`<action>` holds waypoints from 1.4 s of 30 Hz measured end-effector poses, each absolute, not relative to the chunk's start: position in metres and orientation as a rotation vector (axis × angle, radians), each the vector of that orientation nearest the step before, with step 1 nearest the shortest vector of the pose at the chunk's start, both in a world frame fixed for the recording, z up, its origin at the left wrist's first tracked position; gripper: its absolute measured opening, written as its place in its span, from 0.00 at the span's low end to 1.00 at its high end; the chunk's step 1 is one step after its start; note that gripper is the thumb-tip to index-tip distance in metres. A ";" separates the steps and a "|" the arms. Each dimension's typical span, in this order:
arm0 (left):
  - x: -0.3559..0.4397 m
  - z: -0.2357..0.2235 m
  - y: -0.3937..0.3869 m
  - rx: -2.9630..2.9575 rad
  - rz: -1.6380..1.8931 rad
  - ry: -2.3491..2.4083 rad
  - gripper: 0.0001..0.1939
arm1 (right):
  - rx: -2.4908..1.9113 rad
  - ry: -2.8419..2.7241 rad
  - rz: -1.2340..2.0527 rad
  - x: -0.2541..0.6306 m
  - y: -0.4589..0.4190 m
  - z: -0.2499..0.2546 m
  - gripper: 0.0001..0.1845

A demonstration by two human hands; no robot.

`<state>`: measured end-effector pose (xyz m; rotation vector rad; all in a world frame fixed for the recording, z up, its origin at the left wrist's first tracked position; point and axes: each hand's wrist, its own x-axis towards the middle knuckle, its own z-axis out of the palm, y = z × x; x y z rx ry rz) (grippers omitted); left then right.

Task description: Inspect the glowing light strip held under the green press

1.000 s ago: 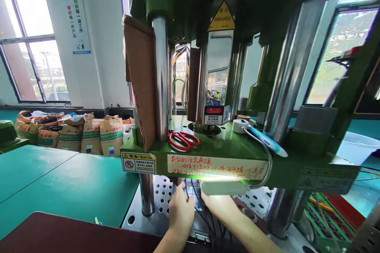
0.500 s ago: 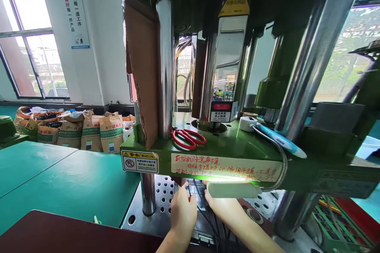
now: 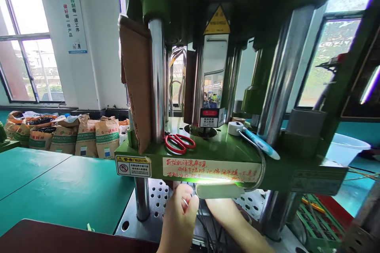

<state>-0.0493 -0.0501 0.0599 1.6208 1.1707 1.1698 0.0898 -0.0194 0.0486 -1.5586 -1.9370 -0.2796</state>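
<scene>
Wires (image 3: 204,221), thin and dark, are strung at the lower centre of the frame, running from under the green press (image 3: 208,154) toward the viewer across the perforated plate (image 3: 157,201). One strand appears to be pinched between thumb and forefinger of the left hand (image 3: 179,215), whose fingers are curled closed about it; the grip is kept high, just under the press's front edge, apparently so that the strand is lit by the lamp (image 3: 219,190), which is bent down on its gooseneck to shine into the gap. The right hand (image 3: 221,209) is reached beneath that lamp, so that its fingers are hidden and it cannot be told whether they are open or closed, nor what is touched. Scissors (image 3: 179,143) and a pen (image 3: 261,145) are laid on the press's ledge at mid-frame, within easy reach. The wires' far ends and the tooling under the ledge are masked by shadow and glare. Sacks (image 3: 86,136) are lined up at the left, behind the green desk (image 3: 59,189).
</scene>
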 end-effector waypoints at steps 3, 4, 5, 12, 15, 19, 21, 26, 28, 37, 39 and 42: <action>-0.048 0.077 -0.071 1.458 1.154 0.899 0.17 | -1.612 -1.813 -0.109 0.110 -0.052 0.060 0.19; -0.047 0.080 -0.076 1.424 1.136 0.915 0.18 | -1.615 -1.758 -0.031 0.115 -0.064 0.066 0.19; -0.045 0.083 -0.079 1.402 1.131 0.940 0.20 | -1.603 -1.706 0.074 0.118 -0.077 0.074 0.18; -0.033 0.092 -0.083 1.194 1.269 0.934 0.31 | -1.561 -1.340 0.036 0.121 -0.107 0.145 0.17; -0.032 0.095 -0.085 1.170 1.280 0.928 0.31 | -1.693 -1.440 -0.180 0.127 -0.098 0.165 0.18; -0.031 0.096 -0.084 1.116 1.332 0.907 0.31 | -1.791 -1.556 -0.247 0.129 -0.095 0.177 0.17; -0.030 0.096 -0.083 1.090 1.365 0.914 0.31 | -1.813 -1.585 -0.229 0.128 -0.097 0.178 0.16; -0.028 0.098 -0.079 1.062 1.392 0.912 0.31 | -1.776 -1.594 -0.241 0.127 -0.099 0.172 0.16; -0.028 0.100 -0.076 1.039 1.399 0.898 0.30 | -1.752 -1.597 -0.284 0.128 -0.097 0.169 0.16; -0.021 0.100 -0.069 0.942 1.366 1.025 0.25 | -1.594 -1.638 -0.705 0.134 -0.092 0.158 0.16; -0.018 0.100 -0.067 0.885 1.367 1.032 0.24 | -1.586 -1.635 -0.768 0.134 -0.091 0.157 0.16; -0.015 0.101 -0.064 0.816 1.384 1.059 0.24 | -1.613 -1.641 -0.790 0.133 -0.091 0.157 0.16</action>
